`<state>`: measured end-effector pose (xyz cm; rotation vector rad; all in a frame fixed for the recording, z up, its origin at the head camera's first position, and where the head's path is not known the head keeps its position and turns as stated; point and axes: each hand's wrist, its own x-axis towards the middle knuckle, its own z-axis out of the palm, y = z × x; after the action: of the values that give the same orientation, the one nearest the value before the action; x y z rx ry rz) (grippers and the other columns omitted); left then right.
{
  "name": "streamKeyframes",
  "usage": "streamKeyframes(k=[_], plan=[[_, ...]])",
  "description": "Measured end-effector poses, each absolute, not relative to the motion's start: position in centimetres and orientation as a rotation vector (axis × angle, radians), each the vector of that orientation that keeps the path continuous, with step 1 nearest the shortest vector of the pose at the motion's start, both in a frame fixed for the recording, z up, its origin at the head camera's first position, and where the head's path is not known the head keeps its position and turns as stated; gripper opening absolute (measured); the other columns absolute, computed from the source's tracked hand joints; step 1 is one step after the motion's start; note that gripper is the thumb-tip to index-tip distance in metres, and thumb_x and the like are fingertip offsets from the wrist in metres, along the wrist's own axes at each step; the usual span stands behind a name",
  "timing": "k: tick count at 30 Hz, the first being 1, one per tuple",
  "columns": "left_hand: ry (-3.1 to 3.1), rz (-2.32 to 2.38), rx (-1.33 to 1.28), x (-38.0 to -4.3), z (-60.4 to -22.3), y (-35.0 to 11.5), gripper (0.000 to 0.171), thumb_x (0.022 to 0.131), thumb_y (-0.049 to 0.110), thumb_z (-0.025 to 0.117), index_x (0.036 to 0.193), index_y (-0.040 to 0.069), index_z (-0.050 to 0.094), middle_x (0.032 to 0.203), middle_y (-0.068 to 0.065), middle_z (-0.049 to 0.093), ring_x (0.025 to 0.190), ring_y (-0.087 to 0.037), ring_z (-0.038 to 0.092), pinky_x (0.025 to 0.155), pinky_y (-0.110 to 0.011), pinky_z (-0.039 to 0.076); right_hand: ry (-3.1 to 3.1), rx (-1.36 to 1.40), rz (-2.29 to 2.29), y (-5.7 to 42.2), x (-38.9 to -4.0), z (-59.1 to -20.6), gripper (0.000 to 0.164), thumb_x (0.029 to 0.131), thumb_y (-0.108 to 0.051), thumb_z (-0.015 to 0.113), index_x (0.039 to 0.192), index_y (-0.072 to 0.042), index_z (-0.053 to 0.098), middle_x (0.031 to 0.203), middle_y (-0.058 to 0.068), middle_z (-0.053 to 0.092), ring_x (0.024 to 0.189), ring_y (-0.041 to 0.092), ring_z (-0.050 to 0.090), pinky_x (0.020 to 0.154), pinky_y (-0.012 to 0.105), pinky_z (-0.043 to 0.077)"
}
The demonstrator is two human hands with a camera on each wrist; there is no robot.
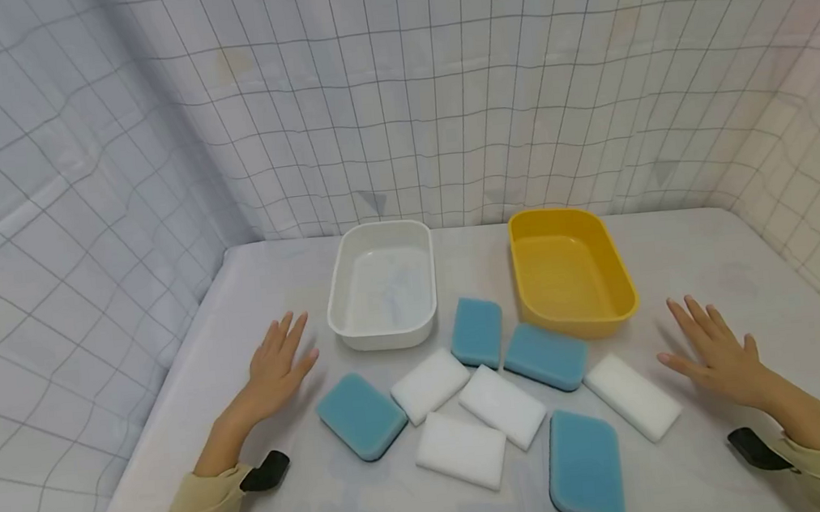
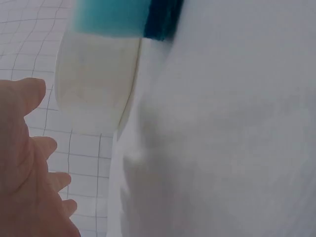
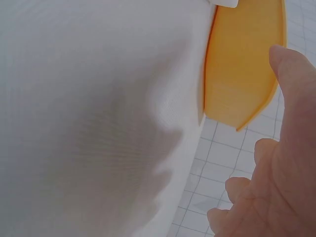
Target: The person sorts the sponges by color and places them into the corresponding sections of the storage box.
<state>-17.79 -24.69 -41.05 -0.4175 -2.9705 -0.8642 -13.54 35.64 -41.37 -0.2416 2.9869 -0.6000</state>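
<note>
My left hand [image 1: 274, 373] hovers over the table left of the white bin [image 1: 388, 339], fingers spread and holding nothing. On the other side, my right hand [image 1: 719, 355] is likewise spread and free of any object, right of the yellow bin [image 1: 580, 327]. Several blue sponges [image 1: 362, 416] with dark undersides and several white sponges [image 1: 462, 450] lie scattered between the hands, in front of the bins. A blue sponge [image 2: 113, 17] also shows at the top of the left wrist view. Nearest the right hand is a white sponge [image 1: 633, 397].
Both bins stand at the back of the white-covered table [image 1: 315, 508], with no sponges inside. Grid-patterned cloth [image 1: 426, 108] hangs behind and along both sides. A black band device [image 1: 266, 471] sits at each wrist.
</note>
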Motion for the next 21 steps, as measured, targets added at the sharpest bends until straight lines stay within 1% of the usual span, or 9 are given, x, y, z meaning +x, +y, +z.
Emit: streamKeyframes(k=[4,9,12,16,21], plan=[[-2.915,-0.982,-0.457,-18.3,-41.6,-24.1,0.065,0.098,0.030,0.043,0.149,0.000,0.016,0.154,-0.030,0.010,0.140,-0.053,0.002,0.107,-0.071,0.005,2.991,-0.243,-0.606,35.7,-13.5,-41.3,0.084,0.094,-0.046,0.047,0.151,-0.020,-0.008,0.156,0.022,-0.011,0.140,0.051,-0.012,0.087,0.086,0.001],[-2.933,-1.123,-0.479,-18.8,-41.6,-23.6,0.066,0.100,0.032,0.040,0.151,0.002,0.009,0.156,-0.027,0.004,0.142,-0.048,-0.002,0.110,-0.069,0.002,2.997,-0.232,-0.592,35.8,-13.4,-41.2,0.085,0.094,-0.047,0.048,0.152,-0.019,-0.007,0.156,0.022,-0.010,0.140,0.051,-0.010,0.089,0.085,0.000],[-2.946,-1.214,-0.494,-19.0,-41.3,-23.2,0.067,0.101,0.032,0.037,0.150,0.000,0.005,0.156,-0.027,0.002,0.143,-0.047,-0.003,0.111,-0.068,0.002,2.993,-0.224,-0.594,35.8,-13.4,-41.3,0.085,0.093,-0.048,0.048,0.152,-0.019,-0.008,0.156,0.022,-0.010,0.140,0.051,-0.011,0.089,0.085,-0.001],[-2.942,-1.311,-0.504,-19.4,-40.9,-23.0,0.066,0.102,0.031,0.034,0.150,-0.002,0.003,0.156,-0.027,0.002,0.143,-0.047,0.000,0.113,-0.066,0.004,2.989,-0.220,-0.592,35.9,-13.4,-41.4,0.085,0.094,-0.048,0.048,0.151,-0.020,-0.009,0.156,0.022,-0.011,0.140,0.051,-0.011,0.090,0.085,-0.002],[-2.953,-1.437,-0.462,-19.5,-40.3,-22.9,0.064,0.103,0.030,0.031,0.150,0.000,0.000,0.156,-0.026,0.000,0.143,-0.046,-0.002,0.113,-0.065,0.003,2.993,-0.233,-0.595,36.0,-13.3,-41.4,0.085,0.094,-0.047,0.048,0.152,-0.019,-0.008,0.157,0.021,-0.011,0.140,0.050,-0.011,0.090,0.085,-0.002]])
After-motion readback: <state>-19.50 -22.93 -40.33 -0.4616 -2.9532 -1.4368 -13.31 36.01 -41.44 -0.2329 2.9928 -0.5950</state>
